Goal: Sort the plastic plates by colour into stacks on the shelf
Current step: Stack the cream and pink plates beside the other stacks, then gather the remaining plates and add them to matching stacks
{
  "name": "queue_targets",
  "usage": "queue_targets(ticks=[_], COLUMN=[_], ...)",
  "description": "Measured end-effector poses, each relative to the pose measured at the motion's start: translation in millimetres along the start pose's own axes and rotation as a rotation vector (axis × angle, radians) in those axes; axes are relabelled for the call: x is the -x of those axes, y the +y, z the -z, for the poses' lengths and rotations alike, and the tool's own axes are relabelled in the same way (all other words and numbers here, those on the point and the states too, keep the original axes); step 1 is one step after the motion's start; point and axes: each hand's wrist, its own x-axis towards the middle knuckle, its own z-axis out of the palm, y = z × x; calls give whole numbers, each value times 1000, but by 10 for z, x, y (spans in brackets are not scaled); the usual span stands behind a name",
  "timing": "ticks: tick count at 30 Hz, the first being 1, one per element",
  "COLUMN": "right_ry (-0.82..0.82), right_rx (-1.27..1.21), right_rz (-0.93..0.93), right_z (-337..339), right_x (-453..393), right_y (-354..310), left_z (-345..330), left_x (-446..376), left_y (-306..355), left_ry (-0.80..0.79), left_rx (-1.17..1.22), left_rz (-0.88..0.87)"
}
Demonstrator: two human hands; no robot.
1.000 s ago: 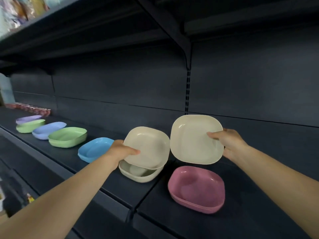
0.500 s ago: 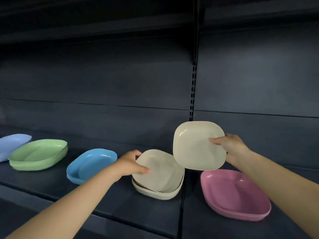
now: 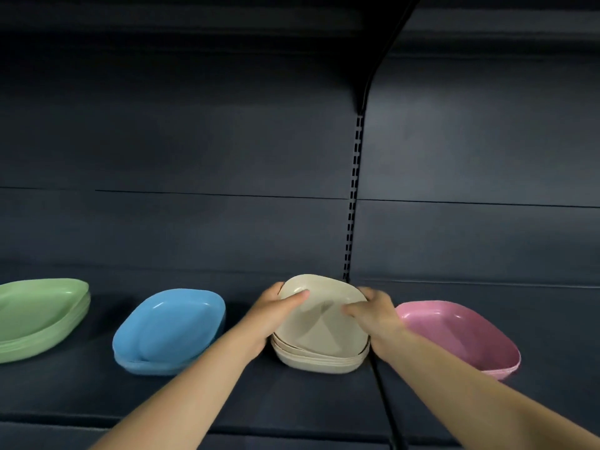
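Lowered since half a second ago, the beige plate that the right hand (image 3: 373, 315) held up now tops the beige stack (image 3: 319, 332) on the dark shelf (image 3: 292, 404). Both hands grip this stack: the left hand (image 3: 269, 315) clasps its left edge, thumb over the rim, while the right clasps the opposite edge. Just right sits the pink stack (image 3: 461, 336); left lie the blue stack (image 3: 168, 329) and, farther, the green stack (image 3: 39, 313).
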Motion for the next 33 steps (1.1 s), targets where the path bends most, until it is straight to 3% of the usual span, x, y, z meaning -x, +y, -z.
queue_targets(ticks=[7,13,23,28,30,33], right_ry=[-94,-172,-195,-222,-193,-103], right_rx=[52,121,207,348,526,1005], right_rz=[97,10,-77,16,145,353], right_z=[-26,53,84,239,457,935], right_x=[169,119,25,13,9,30], right_y=[93,56,63,-184,-387,-581], left_z=[12,61,56,96,63,-115], left_x=[-10,-6,-3,-15,-30,-43], left_y=[-53,-16,-35,199,387,692], left_ry=[-42,-57,-83,-114,-118,-233], left_rx=[8,-213,-365,-700,-854,-977], left_rz=[-82,-75,-28,-61,-133,-247])
